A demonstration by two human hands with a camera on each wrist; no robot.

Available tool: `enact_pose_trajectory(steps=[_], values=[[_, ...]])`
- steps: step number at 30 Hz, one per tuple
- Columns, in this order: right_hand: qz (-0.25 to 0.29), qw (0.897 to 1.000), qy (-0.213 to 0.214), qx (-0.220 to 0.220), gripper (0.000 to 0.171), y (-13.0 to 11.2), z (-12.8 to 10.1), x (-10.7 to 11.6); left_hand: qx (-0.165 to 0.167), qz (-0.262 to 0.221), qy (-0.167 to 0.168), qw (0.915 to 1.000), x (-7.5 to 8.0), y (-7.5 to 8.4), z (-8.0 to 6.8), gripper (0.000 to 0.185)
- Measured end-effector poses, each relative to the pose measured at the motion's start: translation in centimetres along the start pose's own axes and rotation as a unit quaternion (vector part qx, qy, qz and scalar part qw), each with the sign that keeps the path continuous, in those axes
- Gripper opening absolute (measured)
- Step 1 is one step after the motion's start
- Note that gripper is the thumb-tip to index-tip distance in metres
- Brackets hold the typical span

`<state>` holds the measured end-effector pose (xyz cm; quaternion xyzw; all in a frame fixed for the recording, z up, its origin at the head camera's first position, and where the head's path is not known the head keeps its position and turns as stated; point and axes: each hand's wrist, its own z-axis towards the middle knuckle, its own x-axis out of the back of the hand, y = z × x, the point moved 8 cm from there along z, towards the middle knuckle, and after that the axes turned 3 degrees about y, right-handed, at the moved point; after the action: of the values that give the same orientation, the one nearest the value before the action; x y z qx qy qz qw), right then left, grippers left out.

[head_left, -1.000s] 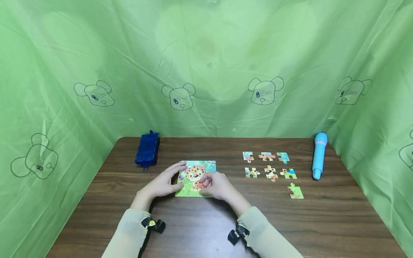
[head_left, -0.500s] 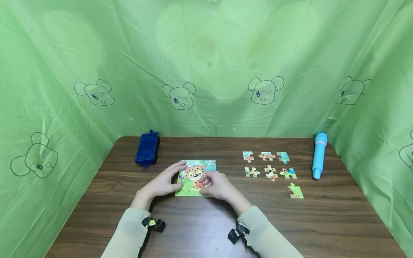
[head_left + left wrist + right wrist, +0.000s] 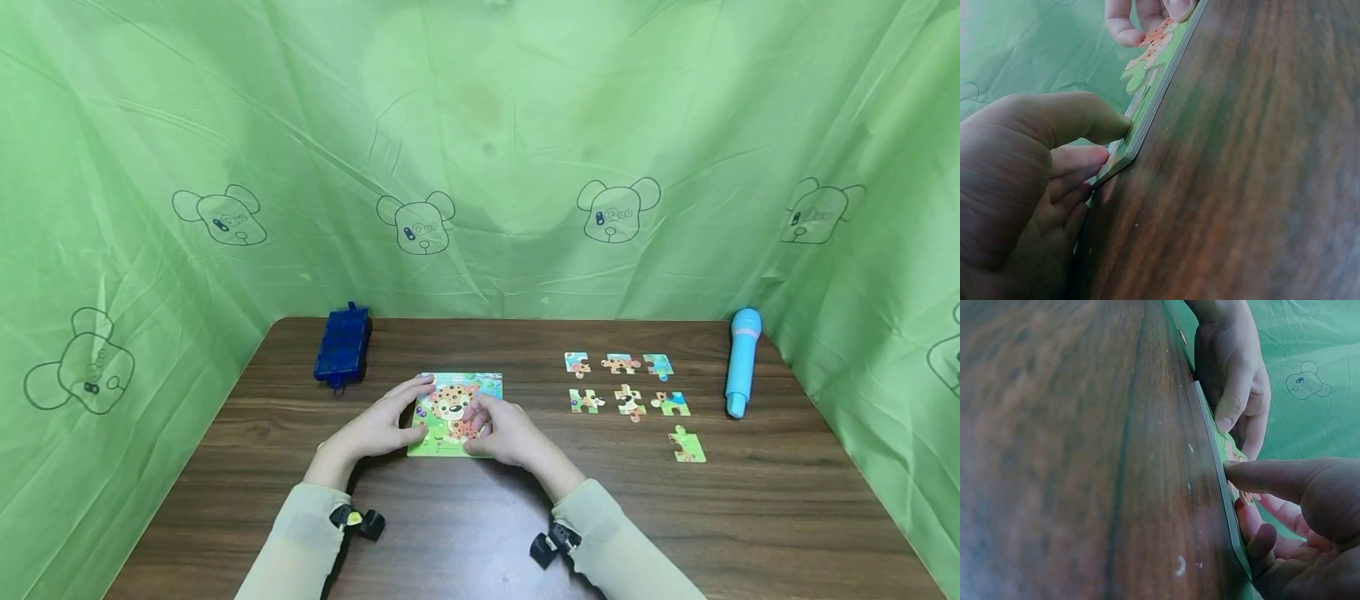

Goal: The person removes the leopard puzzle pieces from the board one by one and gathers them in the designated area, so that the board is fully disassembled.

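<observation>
A leopard-picture puzzle board point(image 3: 441, 448) lies flat in the middle of the table. My left hand point(image 3: 381, 427) holds its left side, fingers along the edge and thumb on the near-left part of the top. Over the right half is my right hand point(image 3: 510, 435), pinching a puzzle piece point(image 3: 1140, 67) with an orange spotted part and a green tab. In the left wrist view this piece stands tilted above the board's surface. The right thumb point(image 3: 1254, 474) is close to the near edge; the hand covers the board's right side in the head view.
Several loose puzzle pieces point(image 3: 630, 401) lie in rows to the right, with a green corner piece point(image 3: 687, 445) nearest. A blue toy microphone point(image 3: 742, 358) lies at the far right. At the back left is a dark blue case point(image 3: 342, 345). Green curtains point(image 3: 487, 275) surround the table.
The right fingers shift very slightly over the board with the puzzle piece. The left hand, the board and the loose pieces stay in place.
</observation>
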<state>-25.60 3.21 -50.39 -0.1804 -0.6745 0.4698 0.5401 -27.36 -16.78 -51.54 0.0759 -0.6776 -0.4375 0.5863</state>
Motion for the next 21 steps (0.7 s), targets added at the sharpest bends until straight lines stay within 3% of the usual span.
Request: enact_pose_trajectory(steps=[21], values=[[0.011,1.000,0.005,0.007,0.024,-0.63,-0.55,0.90,0.011,0.000,0.001,0.9999,0.13,-0.16,-0.18,0.074]])
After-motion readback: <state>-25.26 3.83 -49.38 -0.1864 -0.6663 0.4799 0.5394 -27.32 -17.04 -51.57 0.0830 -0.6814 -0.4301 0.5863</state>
